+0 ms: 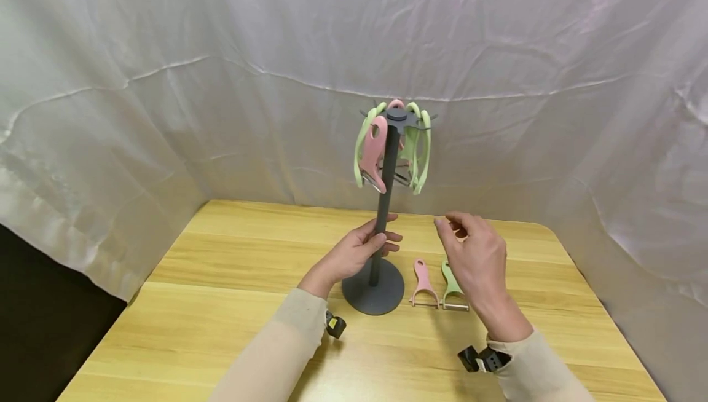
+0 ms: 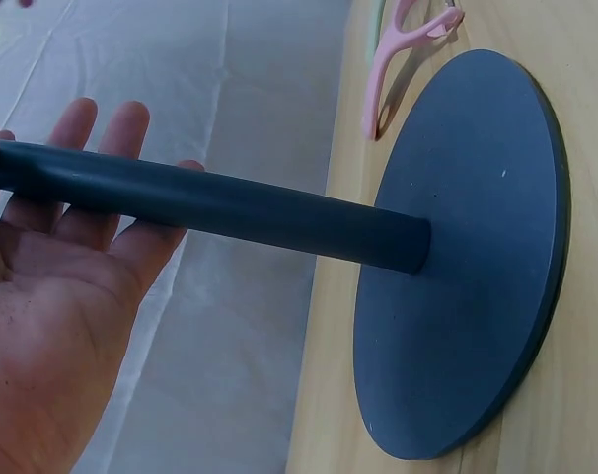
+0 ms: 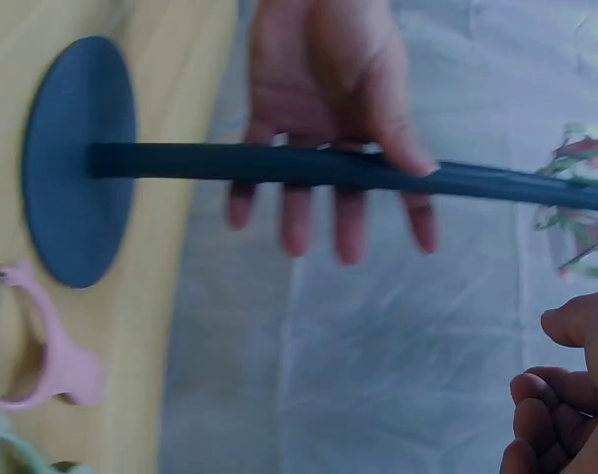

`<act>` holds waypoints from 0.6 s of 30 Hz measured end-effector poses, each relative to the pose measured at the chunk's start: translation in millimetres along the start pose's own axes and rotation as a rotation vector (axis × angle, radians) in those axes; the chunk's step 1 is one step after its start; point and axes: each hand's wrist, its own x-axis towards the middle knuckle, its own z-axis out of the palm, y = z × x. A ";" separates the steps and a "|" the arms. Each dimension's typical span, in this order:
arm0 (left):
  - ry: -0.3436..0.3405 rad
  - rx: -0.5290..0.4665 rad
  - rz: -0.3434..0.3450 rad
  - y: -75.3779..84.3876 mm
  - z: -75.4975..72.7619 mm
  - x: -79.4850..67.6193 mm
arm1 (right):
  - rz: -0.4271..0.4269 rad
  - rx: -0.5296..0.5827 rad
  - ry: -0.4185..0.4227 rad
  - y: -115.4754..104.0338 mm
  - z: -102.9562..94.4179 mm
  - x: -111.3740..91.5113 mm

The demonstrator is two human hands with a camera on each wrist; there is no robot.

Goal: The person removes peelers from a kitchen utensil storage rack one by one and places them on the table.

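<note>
My left hand (image 1: 347, 256) holds the dark grey pole (image 2: 269, 212) of an upright stand low down, thumb in front and fingers behind. The stand's round base (image 1: 361, 297) rests on the table. From the hooks at its top hang several Y-shaped peelers, among them a pink peeler (image 1: 373, 151) and a green peeler (image 1: 426, 156). My right hand (image 1: 480, 257) is raised to the right of the pole, its fingers loosely bent, thumb apart, with nothing in them. Below and beside it a pink peeler (image 1: 422, 274) and a green peeler (image 1: 451, 282), partly covered by the hand, lie on the table.
The wooden table (image 1: 221, 303) reaches back to a pale draped curtain (image 1: 276, 144), which also stands at both sides. A dark area (image 1: 50, 322) shows beyond the table's left edge. Wrist cameras sit at both sleeves.
</note>
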 end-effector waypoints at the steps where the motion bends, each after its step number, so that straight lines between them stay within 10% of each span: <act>1: 0.000 -0.003 -0.001 -0.2 -0.2 -0.1 | -0.011 0.011 0.012 -4.6 -2.7 2.8; 18: -0.001 -0.017 -0.007 -0.2 -0.6 0.8 | -0.122 0.132 0.128 -57.5 -31.5 42.5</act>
